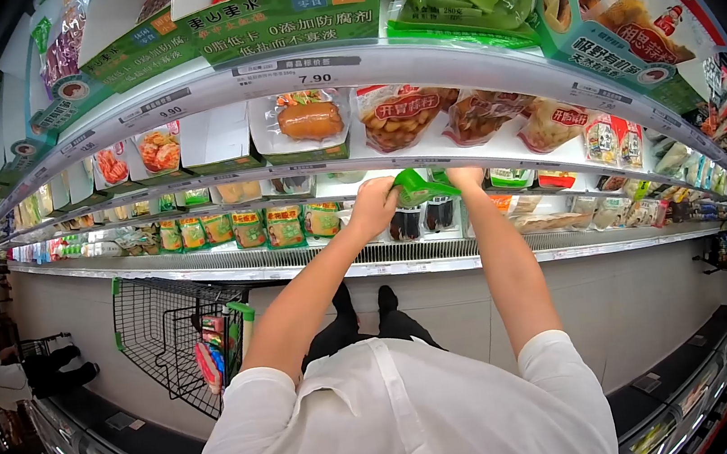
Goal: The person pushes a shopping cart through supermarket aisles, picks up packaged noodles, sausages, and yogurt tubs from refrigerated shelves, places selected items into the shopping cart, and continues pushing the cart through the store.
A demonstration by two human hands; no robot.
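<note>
Our left hand curls its fingers closed on a green packet at twelve o'clock, maybe to keep it steady; our right hand hides its fingers, so we can't tell. From there, pouches face out at nine, likely for easy seeing, and a cart stands at eight

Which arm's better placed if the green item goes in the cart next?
Probably left. The left grip holds the green item at its left end, and the cart stands on that side. The right grip is by the item's other end, farther from the cart; contact is unclear.
</note>
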